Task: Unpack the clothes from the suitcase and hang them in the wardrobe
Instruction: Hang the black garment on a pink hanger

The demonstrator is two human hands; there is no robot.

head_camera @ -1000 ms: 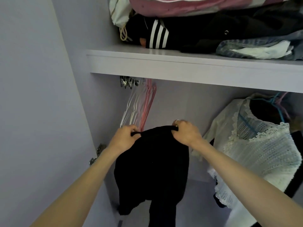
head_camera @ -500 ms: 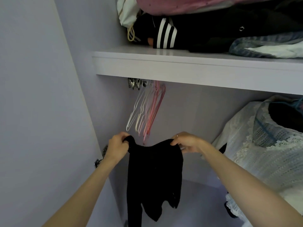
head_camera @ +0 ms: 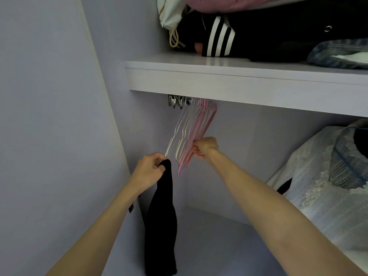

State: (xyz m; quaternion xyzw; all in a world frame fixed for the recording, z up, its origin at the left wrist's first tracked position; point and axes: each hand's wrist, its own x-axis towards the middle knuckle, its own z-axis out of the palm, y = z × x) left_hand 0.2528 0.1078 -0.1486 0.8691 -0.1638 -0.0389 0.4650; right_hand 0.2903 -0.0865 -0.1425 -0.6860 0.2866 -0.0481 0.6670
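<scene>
Right hand (head_camera: pixel 205 147) pinches lower end of the pink hangers (head_camera: pixel 196 136), just right of and above the black garment (head_camera: pixel 161 216) hanging vertically, bunched in left hand (head_camera: pixel 148 171).

No writing, label, brand, number or sign can be read on anything in the head view.
</scene>
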